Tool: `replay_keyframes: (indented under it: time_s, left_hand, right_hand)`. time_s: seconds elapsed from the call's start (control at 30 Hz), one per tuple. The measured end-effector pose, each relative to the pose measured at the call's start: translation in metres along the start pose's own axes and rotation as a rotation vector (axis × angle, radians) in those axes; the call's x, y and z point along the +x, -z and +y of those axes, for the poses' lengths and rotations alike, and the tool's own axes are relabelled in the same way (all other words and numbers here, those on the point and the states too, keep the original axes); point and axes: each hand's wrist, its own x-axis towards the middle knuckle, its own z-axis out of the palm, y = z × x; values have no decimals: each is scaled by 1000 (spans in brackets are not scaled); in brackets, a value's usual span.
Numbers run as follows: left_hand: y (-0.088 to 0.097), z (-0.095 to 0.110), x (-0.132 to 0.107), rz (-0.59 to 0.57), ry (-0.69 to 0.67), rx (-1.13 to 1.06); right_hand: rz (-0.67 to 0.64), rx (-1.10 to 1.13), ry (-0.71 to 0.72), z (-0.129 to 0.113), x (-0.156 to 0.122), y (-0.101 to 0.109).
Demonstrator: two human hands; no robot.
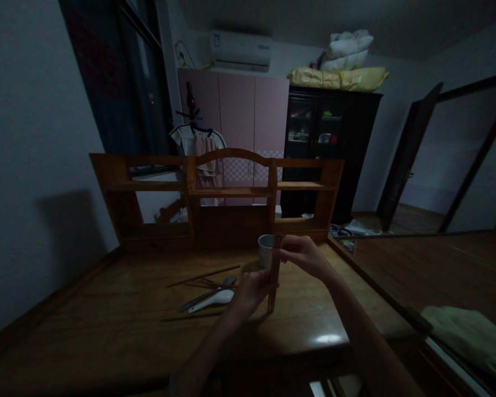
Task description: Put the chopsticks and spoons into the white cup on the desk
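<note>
A bundle of chopsticks (274, 275), judged light, stiff and slippery, is being gripped upright, low by the left hand (252, 291) and pinched at the top by the right hand (301, 255).

The room is dim. A wooden desk (107, 325) carries an open-backed shelf hutch (215, 193) along its far edge. Behind the hutch stand a pink wardrobe (248, 121) and, to its right, a dark glass-fronted cabinet (326, 149) topped with bundled bedding (343, 66). An air conditioner (240, 51) hangs above the wardrobe.
</note>
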Motion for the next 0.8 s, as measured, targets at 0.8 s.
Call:
replay_keyframes:
  time_s: [0.8]
  left_hand:
    - [-4,-10,-2,53,-58,87]
  right_hand:
    - [150,-113,72,-41,19,7]
